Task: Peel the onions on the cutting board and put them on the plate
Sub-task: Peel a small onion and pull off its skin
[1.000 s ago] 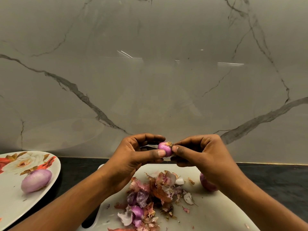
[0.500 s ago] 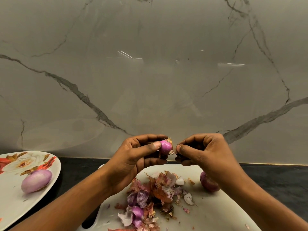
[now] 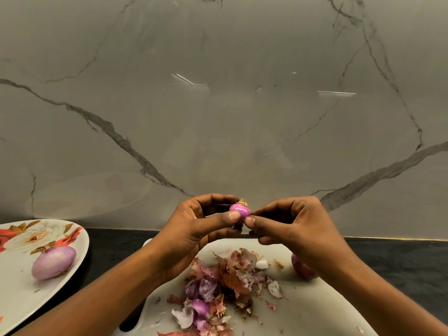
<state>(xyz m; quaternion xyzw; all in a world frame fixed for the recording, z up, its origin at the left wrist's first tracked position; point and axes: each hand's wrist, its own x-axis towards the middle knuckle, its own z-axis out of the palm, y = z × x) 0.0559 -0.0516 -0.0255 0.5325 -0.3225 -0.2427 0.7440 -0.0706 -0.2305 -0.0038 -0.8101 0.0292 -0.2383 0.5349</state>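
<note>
My left hand [image 3: 194, 226] pinches a small onion [image 3: 240, 210], root tuft up, above the cutting board's [image 3: 315, 306] far edge; my right hand [image 3: 295, 226] pinches its right side. Peel heap [image 3: 225, 282] mid-board; second onion [image 3: 303, 267] behind my right wrist. Plate [image 3: 14, 294] lies left, a strip of bench [image 3: 116, 241] between it and the board, and carries one peeled onion [image 3: 53, 262]
</note>
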